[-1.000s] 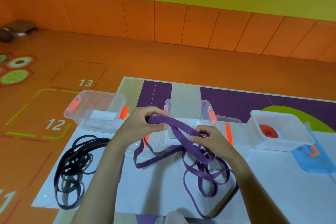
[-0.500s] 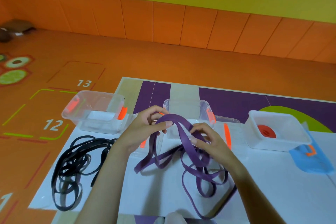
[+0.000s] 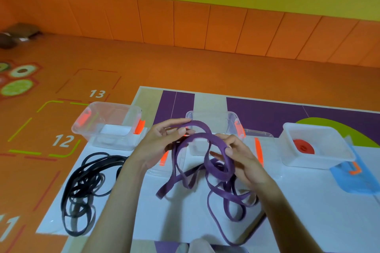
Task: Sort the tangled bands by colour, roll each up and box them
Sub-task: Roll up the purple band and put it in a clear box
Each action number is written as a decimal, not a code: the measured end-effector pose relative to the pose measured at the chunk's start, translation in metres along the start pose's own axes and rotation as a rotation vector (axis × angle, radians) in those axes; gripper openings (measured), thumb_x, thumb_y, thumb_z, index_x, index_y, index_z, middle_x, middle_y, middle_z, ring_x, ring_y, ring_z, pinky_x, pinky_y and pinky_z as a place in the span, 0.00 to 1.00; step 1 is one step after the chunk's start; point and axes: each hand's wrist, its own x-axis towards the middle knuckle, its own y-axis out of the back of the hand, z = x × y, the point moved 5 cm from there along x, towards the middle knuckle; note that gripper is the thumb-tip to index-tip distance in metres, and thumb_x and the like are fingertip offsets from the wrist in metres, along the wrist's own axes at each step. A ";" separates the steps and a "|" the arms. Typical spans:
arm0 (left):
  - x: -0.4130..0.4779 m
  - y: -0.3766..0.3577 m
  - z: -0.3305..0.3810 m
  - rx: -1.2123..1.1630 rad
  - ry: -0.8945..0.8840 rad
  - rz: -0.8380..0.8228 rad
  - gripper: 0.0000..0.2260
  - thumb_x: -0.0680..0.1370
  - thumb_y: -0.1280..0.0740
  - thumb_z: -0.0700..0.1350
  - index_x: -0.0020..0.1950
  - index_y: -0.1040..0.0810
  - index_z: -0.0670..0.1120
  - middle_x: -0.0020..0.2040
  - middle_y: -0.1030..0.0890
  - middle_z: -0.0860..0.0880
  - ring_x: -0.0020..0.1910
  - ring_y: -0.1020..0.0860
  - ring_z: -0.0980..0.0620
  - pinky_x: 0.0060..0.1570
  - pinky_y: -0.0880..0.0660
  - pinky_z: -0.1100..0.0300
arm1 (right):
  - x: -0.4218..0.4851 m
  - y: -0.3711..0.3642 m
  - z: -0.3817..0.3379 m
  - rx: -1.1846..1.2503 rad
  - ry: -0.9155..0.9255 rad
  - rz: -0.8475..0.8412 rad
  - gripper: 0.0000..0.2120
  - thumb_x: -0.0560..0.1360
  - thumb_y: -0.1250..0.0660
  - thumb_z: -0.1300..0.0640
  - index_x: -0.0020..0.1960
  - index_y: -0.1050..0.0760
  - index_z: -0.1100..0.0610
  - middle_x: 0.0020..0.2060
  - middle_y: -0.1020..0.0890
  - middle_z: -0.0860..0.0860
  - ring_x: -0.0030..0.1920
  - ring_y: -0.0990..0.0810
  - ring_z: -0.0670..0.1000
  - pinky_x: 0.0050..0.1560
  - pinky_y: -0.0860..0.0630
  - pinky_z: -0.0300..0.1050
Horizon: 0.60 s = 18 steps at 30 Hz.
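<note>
Head view: both hands work at the middle of the picture, above a white sheet (image 3: 185,224) spread on the orange floor (image 3: 185,68).

The left hand (image 3: 160,146) pinches the purple band (image 3: 202,136) between thumb and fingertips at one end of a raised arch. The right hand (image 3: 246,162), at 3 o'clock of the left, has its fingers curled round the other end of that arch and clasps it. A second purple loop rises just behind the first, between the two hands. From there the rest of the purple band drops toward 6 o'clock and lies on the sheet in loose, crossing loops, some of them running under the right wrist.

At 8 o'clock of the hands the black bands (image 3: 82,187) lie in a tangled heap near the sheet's left edge, apart from the purple one.

Three clear boxes with orange clips stand in a row beyond the hands:
- The left box (image 3: 111,144) is at 10 o'clock.
- The middle box (image 3: 231,118) is at 12 o'clock, partly hidden behind the arch.
- The right box (image 3: 320,160) is at 3 o'clock, with a red roll (image 3: 304,147) lying flat on its bottom.

The numbers 12 and 13 are printed on the floor at 9 o'clock of the picture.
</note>
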 end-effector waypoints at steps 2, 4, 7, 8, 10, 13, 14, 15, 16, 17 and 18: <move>0.003 0.009 -0.001 -0.071 -0.005 0.044 0.13 0.76 0.28 0.44 0.60 0.14 0.48 0.53 0.12 0.41 0.51 0.13 0.43 0.56 0.16 0.50 | 0.001 0.005 -0.014 0.017 -0.001 -0.018 0.05 0.78 0.31 0.57 0.47 0.24 0.58 0.71 0.26 0.62 0.66 0.21 0.64 0.72 0.35 0.75; 0.006 0.016 -0.001 -0.047 -0.033 0.093 0.10 0.76 0.27 0.44 0.57 0.12 0.49 0.52 0.12 0.42 0.51 0.14 0.45 0.61 0.18 0.47 | 0.003 0.006 -0.027 -0.085 0.002 -0.043 0.04 0.79 0.32 0.58 0.46 0.24 0.57 0.68 0.23 0.59 0.67 0.22 0.63 0.71 0.31 0.68; 0.010 0.014 0.002 0.187 -0.090 0.117 0.09 0.79 0.27 0.40 0.58 0.13 0.47 0.53 0.12 0.47 0.53 0.14 0.50 0.61 0.20 0.52 | 0.005 0.001 -0.042 -0.258 0.005 -0.123 0.04 0.81 0.35 0.60 0.48 0.24 0.58 0.64 0.18 0.58 0.69 0.23 0.59 0.65 0.24 0.51; 0.012 0.011 0.001 0.261 -0.106 0.114 0.09 0.80 0.27 0.38 0.58 0.13 0.47 0.53 0.11 0.48 0.54 0.14 0.51 0.61 0.19 0.53 | 0.007 0.001 -0.045 -0.286 0.011 -0.140 0.04 0.81 0.35 0.59 0.49 0.25 0.59 0.63 0.18 0.58 0.71 0.24 0.59 0.67 0.25 0.52; 0.016 0.002 -0.002 0.347 -0.136 0.089 0.09 0.79 0.26 0.38 0.59 0.13 0.46 0.54 0.11 0.49 0.57 0.15 0.48 0.62 0.20 0.52 | 0.010 0.001 -0.051 -0.311 0.028 -0.159 0.07 0.81 0.33 0.56 0.50 0.24 0.60 0.67 0.19 0.58 0.74 0.26 0.58 0.72 0.30 0.59; 0.018 -0.018 -0.010 0.310 -0.154 0.037 0.10 0.80 0.27 0.38 0.60 0.13 0.46 0.55 0.12 0.47 0.59 0.15 0.46 0.62 0.20 0.53 | 0.014 0.002 -0.059 -0.360 0.032 -0.156 0.07 0.77 0.30 0.51 0.47 0.20 0.55 0.74 0.25 0.50 0.79 0.32 0.52 0.77 0.38 0.63; 0.018 -0.025 -0.012 0.277 -0.148 0.027 0.09 0.82 0.29 0.39 0.61 0.14 0.46 0.56 0.12 0.47 0.59 0.16 0.46 0.61 0.21 0.56 | 0.015 0.003 -0.061 -0.367 0.041 -0.152 0.06 0.77 0.30 0.51 0.47 0.19 0.54 0.75 0.27 0.48 0.80 0.34 0.49 0.79 0.41 0.62; 0.018 -0.032 -0.013 0.243 -0.126 0.012 0.10 0.84 0.32 0.42 0.62 0.14 0.46 0.57 0.12 0.47 0.59 0.16 0.47 0.60 0.22 0.60 | 0.016 0.003 -0.064 -0.363 0.052 -0.147 0.05 0.77 0.30 0.51 0.47 0.19 0.53 0.76 0.27 0.47 0.80 0.35 0.49 0.80 0.42 0.62; 0.017 -0.039 -0.015 0.228 -0.096 -0.007 0.11 0.86 0.35 0.45 0.64 0.15 0.46 0.59 0.13 0.48 0.60 0.16 0.49 0.60 0.23 0.62 | 0.017 0.005 -0.066 -0.352 0.062 -0.139 0.05 0.77 0.30 0.52 0.46 0.18 0.53 0.76 0.28 0.48 0.80 0.35 0.50 0.80 0.42 0.62; 0.016 -0.045 -0.018 0.226 -0.066 -0.031 0.15 0.87 0.38 0.50 0.65 0.16 0.48 0.60 0.13 0.50 0.61 0.17 0.51 0.62 0.23 0.61 | 0.018 0.007 -0.068 -0.340 0.069 -0.127 0.06 0.77 0.30 0.52 0.46 0.18 0.54 0.77 0.28 0.49 0.80 0.34 0.52 0.79 0.41 0.64; 0.017 -0.050 -0.021 0.236 -0.042 -0.057 0.19 0.87 0.42 0.56 0.66 0.16 0.50 0.61 0.14 0.51 0.63 0.18 0.52 0.65 0.24 0.58 | 0.019 0.008 -0.069 -0.322 0.068 -0.118 0.07 0.77 0.29 0.51 0.46 0.18 0.55 0.77 0.28 0.50 0.79 0.33 0.55 0.78 0.40 0.66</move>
